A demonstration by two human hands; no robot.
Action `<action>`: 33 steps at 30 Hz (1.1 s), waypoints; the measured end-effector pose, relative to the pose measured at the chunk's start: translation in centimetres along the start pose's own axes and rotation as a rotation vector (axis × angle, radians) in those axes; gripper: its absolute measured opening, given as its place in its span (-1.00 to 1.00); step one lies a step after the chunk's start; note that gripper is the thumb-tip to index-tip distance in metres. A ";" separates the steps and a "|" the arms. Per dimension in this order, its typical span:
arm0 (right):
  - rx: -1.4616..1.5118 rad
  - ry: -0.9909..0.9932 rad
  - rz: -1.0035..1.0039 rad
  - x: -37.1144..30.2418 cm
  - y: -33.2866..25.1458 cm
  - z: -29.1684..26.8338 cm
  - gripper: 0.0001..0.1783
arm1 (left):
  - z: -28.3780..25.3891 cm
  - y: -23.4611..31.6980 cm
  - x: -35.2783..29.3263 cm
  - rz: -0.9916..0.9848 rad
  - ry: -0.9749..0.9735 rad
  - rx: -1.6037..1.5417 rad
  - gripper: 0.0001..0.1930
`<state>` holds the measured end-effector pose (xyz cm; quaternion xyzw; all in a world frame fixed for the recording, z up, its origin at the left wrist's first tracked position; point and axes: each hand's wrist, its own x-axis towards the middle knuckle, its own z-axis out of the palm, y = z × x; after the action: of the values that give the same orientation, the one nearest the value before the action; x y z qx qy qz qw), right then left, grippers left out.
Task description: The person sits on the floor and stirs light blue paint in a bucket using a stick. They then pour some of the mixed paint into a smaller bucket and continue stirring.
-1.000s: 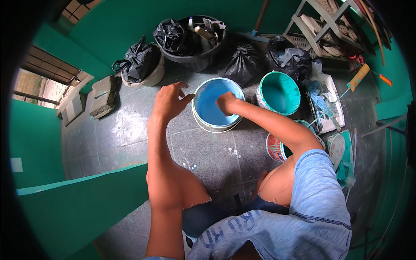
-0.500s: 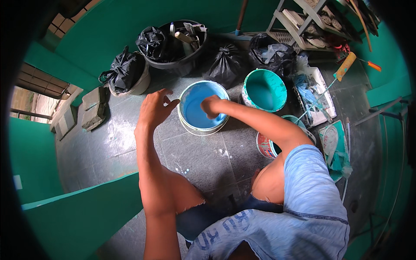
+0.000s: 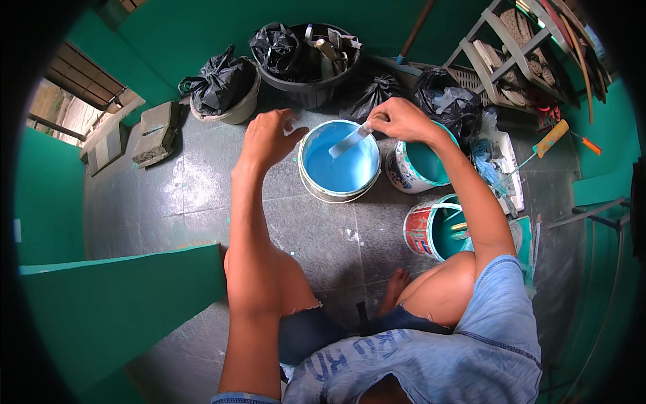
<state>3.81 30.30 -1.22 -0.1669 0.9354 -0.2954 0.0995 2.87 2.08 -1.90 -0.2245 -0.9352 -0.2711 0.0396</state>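
Observation:
A bucket of light blue paint [image 3: 328, 170] stands on the floor ahead of me. My right hand [image 3: 402, 120] is above its far right rim, closed on one end of a flat paint-coated stirring stick [image 3: 350, 141]. The stick tilts down to the left over the bucket, its lower end just above the paint, where a drip seems to hang. By the bucket's left rim hovers my left hand [image 3: 266, 140], thumb and fingers apart and holding nothing. Right of the bucket stands another bucket with green paint [image 3: 425, 161], partly behind my right forearm.
Nearer me on the right is a red-labelled bucket [image 3: 418, 229] with a tool inside. A paint roller [image 3: 552, 139] leans by a white tray [image 3: 511, 168]. Black bags, a black tub [image 3: 306, 87] and a shelf rack [image 3: 505, 60] line the back. A green ledge [image 3: 121, 296] juts in at left.
My right hand has risen out of the blue bucket, and the stick now shows in it. My left hand stays near the left rim. The view has shifted, moving everything in the picture.

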 end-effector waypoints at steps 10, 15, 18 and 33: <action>-0.108 0.194 -0.080 -1.6 -4.3 -2.3 -0.77 | -0.5 1.4 0.7 0.103 0.165 -0.129 -0.69; -0.209 0.203 -0.036 -0.5 -2.4 1.6 -0.79 | 0.3 4.8 1.1 0.234 0.063 -0.162 -0.60; -0.338 0.111 -0.042 0.3 0.5 4.5 -0.78 | 1.5 5.0 1.0 0.232 0.031 -0.099 -0.56; -0.378 0.145 -0.141 -2.4 2.0 1.9 -0.83 | 2.0 4.5 0.7 0.146 0.029 0.097 -0.60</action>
<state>6.06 31.74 -3.75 -0.2257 0.9649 -0.1323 -0.0222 4.33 6.81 -1.29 -0.2861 -0.9276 -0.2252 0.0837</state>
